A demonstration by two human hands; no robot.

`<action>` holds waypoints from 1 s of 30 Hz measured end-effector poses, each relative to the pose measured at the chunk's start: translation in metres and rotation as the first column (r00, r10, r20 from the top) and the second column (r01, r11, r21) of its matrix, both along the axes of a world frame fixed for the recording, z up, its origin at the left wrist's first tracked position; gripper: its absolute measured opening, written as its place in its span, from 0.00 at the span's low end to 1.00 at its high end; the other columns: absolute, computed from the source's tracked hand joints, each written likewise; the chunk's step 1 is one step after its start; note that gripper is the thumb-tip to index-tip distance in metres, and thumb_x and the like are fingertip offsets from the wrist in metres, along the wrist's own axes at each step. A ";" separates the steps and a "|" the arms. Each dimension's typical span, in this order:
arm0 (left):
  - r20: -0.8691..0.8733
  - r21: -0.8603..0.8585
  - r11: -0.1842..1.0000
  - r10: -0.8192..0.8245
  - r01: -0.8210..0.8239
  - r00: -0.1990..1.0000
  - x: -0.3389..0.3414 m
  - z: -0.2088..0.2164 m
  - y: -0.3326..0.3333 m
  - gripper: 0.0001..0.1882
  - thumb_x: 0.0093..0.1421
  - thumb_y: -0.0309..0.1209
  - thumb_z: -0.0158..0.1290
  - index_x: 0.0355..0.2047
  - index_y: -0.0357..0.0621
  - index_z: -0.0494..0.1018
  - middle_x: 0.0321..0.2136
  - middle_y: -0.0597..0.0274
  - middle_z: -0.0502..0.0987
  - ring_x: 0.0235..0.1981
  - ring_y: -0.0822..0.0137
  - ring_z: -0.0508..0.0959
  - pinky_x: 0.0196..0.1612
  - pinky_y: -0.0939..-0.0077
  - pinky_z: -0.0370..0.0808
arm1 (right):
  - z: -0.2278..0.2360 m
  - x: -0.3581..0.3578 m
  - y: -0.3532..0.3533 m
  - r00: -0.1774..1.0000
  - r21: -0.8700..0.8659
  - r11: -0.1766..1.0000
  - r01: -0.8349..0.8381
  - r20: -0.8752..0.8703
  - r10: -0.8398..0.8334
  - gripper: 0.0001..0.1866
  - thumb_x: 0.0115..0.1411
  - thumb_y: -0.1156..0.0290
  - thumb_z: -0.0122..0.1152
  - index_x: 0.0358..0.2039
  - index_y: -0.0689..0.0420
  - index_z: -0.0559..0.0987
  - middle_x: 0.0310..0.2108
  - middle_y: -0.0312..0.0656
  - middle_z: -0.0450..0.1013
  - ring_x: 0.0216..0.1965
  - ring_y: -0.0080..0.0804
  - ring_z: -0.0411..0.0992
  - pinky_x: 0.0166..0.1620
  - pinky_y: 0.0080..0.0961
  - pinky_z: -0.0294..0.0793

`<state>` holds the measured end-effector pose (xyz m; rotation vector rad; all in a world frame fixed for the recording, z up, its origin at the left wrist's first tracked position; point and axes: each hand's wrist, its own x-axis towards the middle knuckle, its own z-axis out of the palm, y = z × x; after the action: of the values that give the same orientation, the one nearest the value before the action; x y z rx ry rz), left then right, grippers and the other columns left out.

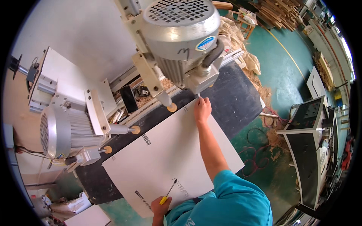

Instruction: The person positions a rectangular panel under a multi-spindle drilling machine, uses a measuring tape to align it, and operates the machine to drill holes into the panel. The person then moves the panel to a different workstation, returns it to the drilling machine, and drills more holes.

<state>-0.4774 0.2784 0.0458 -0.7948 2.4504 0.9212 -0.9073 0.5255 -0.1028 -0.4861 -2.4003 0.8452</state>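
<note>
A pale board (162, 158) lies on a black worktop, its near part reaching past the edge toward my body. Over its near edge, my left hand (161, 206) is wrapped round a screwdriver (164, 199) with a yellow handle and a thin metal shaft pointing up and away. My right arm stretches across the board. At its far corner, the fingers of my right hand (203, 110) are pinched together just under a big silver motor (181, 37). A thin pale piece shows at the fingertips; what they grip is too small to make out.
A second motor (60, 132) is mounted at left. Round tan pads (172, 107) on arms reach over the board's far edge. A phone-like black slab (129, 99) lies among wood shavings. A control console (307, 116) stands at right, with red hose (256, 158) on the green floor.
</note>
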 end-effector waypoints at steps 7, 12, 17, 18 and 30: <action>0.055 -0.089 0.992 -0.080 0.085 0.995 0.050 -0.003 -0.052 0.18 0.50 0.51 0.64 0.24 0.50 0.80 0.21 0.59 0.79 0.25 0.54 0.79 0.28 0.61 0.74 | -0.009 -0.001 -0.004 0.992 0.212 0.973 -0.089 0.103 0.068 0.07 0.59 0.71 0.54 0.32 0.56 0.80 0.33 0.48 0.74 0.34 0.51 0.74 0.37 0.43 0.74; 0.014 -0.014 0.998 0.063 -0.062 0.998 0.091 -0.004 -0.117 0.18 0.51 0.50 0.63 0.23 0.48 0.79 0.22 0.57 0.78 0.25 0.52 0.79 0.29 0.60 0.74 | -0.006 0.057 -0.128 0.945 0.053 0.946 -0.321 0.084 0.316 0.09 0.61 0.70 0.55 0.35 0.59 0.81 0.33 0.47 0.74 0.31 0.48 0.74 0.35 0.41 0.74; -0.136 0.034 0.978 0.207 -0.205 0.969 0.169 -0.035 -0.197 0.15 0.47 0.44 0.67 0.25 0.47 0.80 0.23 0.58 0.80 0.26 0.53 0.80 0.29 0.61 0.76 | -0.012 0.148 -0.304 0.905 0.034 0.907 -0.420 0.090 0.416 0.12 0.59 0.71 0.56 0.41 0.58 0.82 0.36 0.49 0.76 0.37 0.49 0.75 0.39 0.41 0.76; -0.200 0.025 0.952 0.302 -0.304 0.932 0.176 -0.027 -0.214 0.14 0.47 0.41 0.68 0.25 0.45 0.80 0.22 0.56 0.79 0.25 0.52 0.80 0.28 0.61 0.76 | -0.012 0.169 -0.340 0.887 0.110 0.884 -0.454 0.154 0.436 0.12 0.58 0.72 0.57 0.41 0.58 0.82 0.36 0.50 0.76 0.37 0.49 0.76 0.39 0.42 0.77; -0.235 0.044 0.819 0.565 -0.572 0.791 0.295 -0.040 -0.302 0.12 0.47 0.36 0.67 0.26 0.41 0.80 0.21 0.52 0.78 0.23 0.51 0.79 0.28 0.62 0.74 | 0.002 0.304 -0.603 0.553 0.064 0.554 -0.830 -0.036 0.833 0.05 0.56 0.75 0.57 0.32 0.58 0.80 0.30 0.45 0.74 0.33 0.46 0.73 0.36 0.40 0.76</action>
<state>-0.1819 -0.0240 0.0062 -1.5771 2.4573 1.2502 -0.6037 -0.0774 -0.1005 0.8077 -2.5331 1.1467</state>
